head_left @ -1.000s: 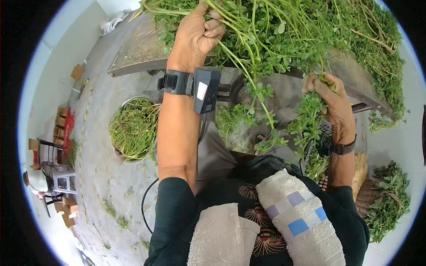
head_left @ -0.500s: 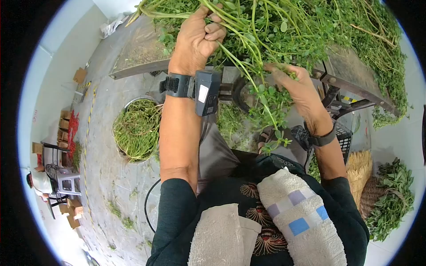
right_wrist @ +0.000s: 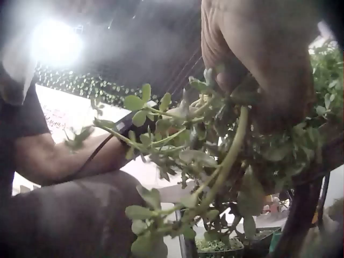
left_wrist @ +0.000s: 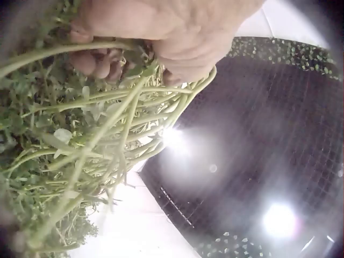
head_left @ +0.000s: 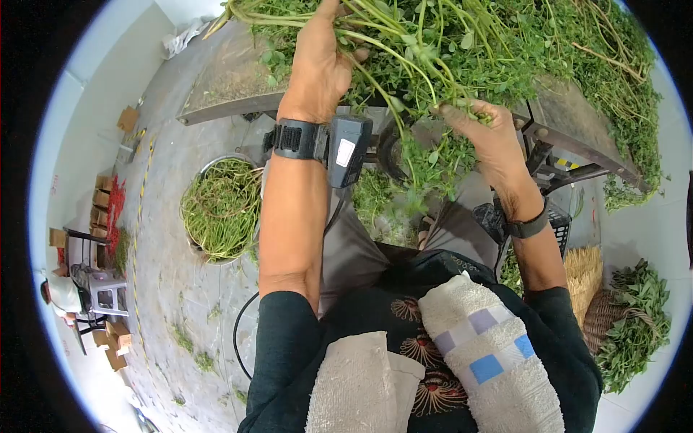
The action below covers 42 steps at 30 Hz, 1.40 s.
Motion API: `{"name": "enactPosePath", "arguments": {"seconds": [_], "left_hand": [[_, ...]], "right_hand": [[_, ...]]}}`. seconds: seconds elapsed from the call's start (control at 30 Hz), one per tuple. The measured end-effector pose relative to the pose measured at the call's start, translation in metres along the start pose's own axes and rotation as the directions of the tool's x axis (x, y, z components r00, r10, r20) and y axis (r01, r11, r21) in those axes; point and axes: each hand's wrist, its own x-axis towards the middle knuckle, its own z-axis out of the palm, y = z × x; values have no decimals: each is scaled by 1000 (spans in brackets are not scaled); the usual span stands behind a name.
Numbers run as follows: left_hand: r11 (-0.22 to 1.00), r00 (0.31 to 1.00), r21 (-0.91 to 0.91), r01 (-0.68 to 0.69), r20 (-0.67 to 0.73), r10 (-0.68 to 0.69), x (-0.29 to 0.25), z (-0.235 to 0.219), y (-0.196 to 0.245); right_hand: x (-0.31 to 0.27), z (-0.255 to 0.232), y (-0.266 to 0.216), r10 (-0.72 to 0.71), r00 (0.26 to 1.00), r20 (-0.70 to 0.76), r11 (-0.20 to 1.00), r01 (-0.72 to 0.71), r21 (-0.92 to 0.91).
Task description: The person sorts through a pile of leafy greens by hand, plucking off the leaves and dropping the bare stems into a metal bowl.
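Green stems [head_left: 404, 43] are gripped between both hands [head_left: 321, 61] [head_left: 487, 133].

A produce-sorting work area, like a market backroom or farm packing space. A worn metal table [head_left: 224, 79] is heaped with leafy green stems [head_left: 505, 43]. On the bare concrete floor [head_left: 166, 267], littered with green scraps, stands a metal basin [head_left: 216, 209] full of stripped stems. Tied bundles of greens [head_left: 635, 325] lie beside a woven basket [head_left: 603, 317] and a black plastic crate [head_left: 559, 216]. Cardboard boxes [head_left: 108, 335] and a plastic stool [head_left: 101, 296] line the far wall.
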Motion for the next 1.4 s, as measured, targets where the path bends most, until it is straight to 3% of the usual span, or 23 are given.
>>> {"name": "enactPosePath", "arguments": {"seconds": [0.03, 0.07, 0.1, 0.17, 0.23, 0.3, 0.37, 0.43, 0.47, 0.5, 0.53, 0.57, 0.6, 0.63, 0.7, 0.73, 0.83, 0.93, 1.0, 1.13, 1.23, 1.3, 1.4], "left_hand": [[999, 994, 2, -52, -92, 52, -9, 13, 4], [995, 981, -66, -74, 175, 84, -10, 17, 10], [995, 981, -63, -71, 176, 81, -10, 18, 8], [976, 990, -216, 18, 140, 12, -9, 21, 5], [987, 992, -158, 16, 127, 5, -4, 18, -1], [982, 996, -179, -60, -83, 46, -4, 18, -10], [986, 1000, -168, -15, -5, 14, 10, -5, -11], [989, 983, -146, -15, 180, 41, 33, -39, -17], [916, 710, -359, 179, 691, 132, 49, -69, -25], [916, 711, -358, 178, 691, 132, 40, -63, -23], [971, 880, -237, 27, 467, 90, 22, -48, -20], [994, 975, -70, -82, 202, 95, 13, -37, -21], [965, 985, -256, -52, 145, 92, 20, -25, -29], [966, 985, -255, -49, 150, 90, 21, -24, -29], [988, 999, -151, -34, -26, 31, 16, -19, -23], [991, 998, -128, -43, -49, 37, 15, -16, -23], [983, 985, -178, -44, -172, 13, 18, -11, -25], [975, 989, -223, -9, -148, -25, 20, -13, -26], [979, 985, -200, -31, -171, -4, 15, -11, -23], [987, 990, -146, -60, -136, 40, 14, -18, -26], [981, 998, -190, -31, -63, 19, 23, -29, -28], [975, 1000, -223, -10, -28, 4, 23, -31, -27], [963, 997, -266, -40, -81, 19, 16, -23, -25]], "right_hand": [[1, -1, 1, 0, 1000, 0, 1000, 0, 1], [3, -3, 2, 24, 996, 85, 1000, -25, 12], [5, -3, 5, 47, 984, 170, 998, -51, 21], [7, 0, 15, 57, 978, 202, 997, -66, 41], [7, 0, 17, 64, 969, 239, 995, -80, 58], [3, -6, 16, 63, 971, 231, 998, -65, 4], [0, -14, 19, 75, 970, 231, 997, -70, -32], [-1, -23, 20, 78, 970, 229, 995, -63, -72], [-3, -25, 24, 58, 965, 255, 998, -51, -37], [-5, -26, 26, 38, 959, 280, 999, -39, 0], [-7, -25, 25, 38, 959, 280, 999, -39, 1], [-9, -26, 24, 35, 949, 314, 999, -46, 27], [-11, -27, 24, 30, 939, 344, 997, -51, 53], [-12, -28, 22, 27, 941, 339, 997, -48, 54], [-13, -29, 21, 77, 939, 335, 993, -104, 62], [-14, -28, 21, 77, 940, 332, 992, -104, 64], [-14, -24, 24, 11, 960, 281, 998, -26, 51], [-11, -24, 40, -20, 984, 179, 999, 24, -21], [-9, -27, 51, -156, 975, 159, 984, 167, -57], [-20, -15, 47, -92, 989, 114, 996, 93, 0], [-22, -1, 48, -69, 995, 71, 994, 75, -77], [-18, 7, 62, 141, 987, 73, 971, -152, 185], [-14, 19, 80, 189, 976, 112, 915, -216, 341]]}}
